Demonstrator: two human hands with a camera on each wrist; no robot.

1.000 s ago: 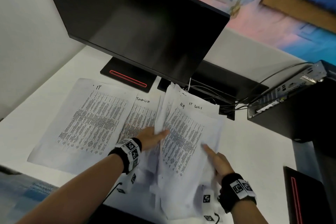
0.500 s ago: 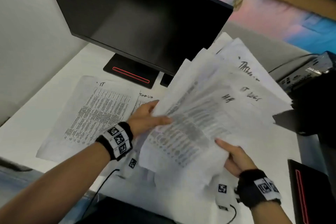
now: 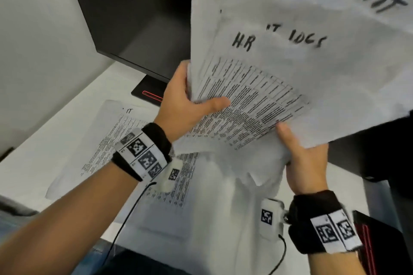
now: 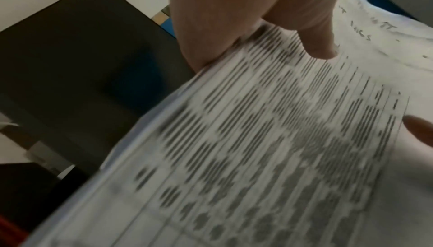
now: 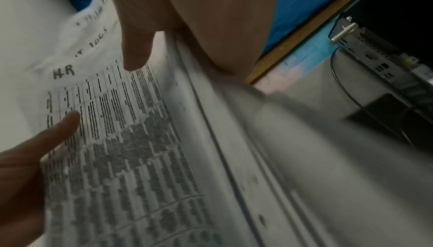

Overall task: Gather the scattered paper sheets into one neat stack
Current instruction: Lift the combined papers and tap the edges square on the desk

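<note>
We hold the fanned bundle of sheets up off the tabletop, our left hand pinching its left edge and our right hand its lower right corner. The loose sheets lie flat below and left of our left hand, the nearer one, long axes running away from us.

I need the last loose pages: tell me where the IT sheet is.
Head view, left: the IT sheet lies flat on the desk, before the monitor, under the left hand.
</note>
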